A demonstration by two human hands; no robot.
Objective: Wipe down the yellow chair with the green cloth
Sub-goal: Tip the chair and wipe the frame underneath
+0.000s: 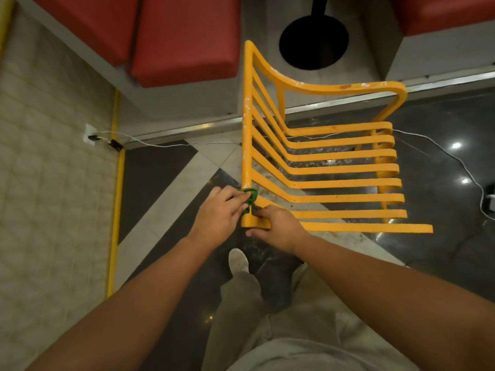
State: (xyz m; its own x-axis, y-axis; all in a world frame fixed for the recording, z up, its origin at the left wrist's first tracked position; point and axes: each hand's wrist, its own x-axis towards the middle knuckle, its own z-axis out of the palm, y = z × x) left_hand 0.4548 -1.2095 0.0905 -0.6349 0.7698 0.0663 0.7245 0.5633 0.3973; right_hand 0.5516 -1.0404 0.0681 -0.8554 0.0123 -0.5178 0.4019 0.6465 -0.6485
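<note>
The yellow chair [334,183] is a slatted metal frame seen from above, with white scuffs on its top rail. My left hand [219,212] presses a small bunched green cloth [249,197] against the near corner post of the chair's back. Only a little of the cloth shows between my fingers and the post. My right hand [277,226] grips the same corner of the chair just below the cloth, fingers wrapped on the yellow bar.
Red padded benches [184,38] stand behind the chair, and a black round table base [313,41] sits beyond it. A white cable [439,151] runs across the dark glossy floor under the chair to a wall socket [89,133]. My shoe [238,261] is just below my hands.
</note>
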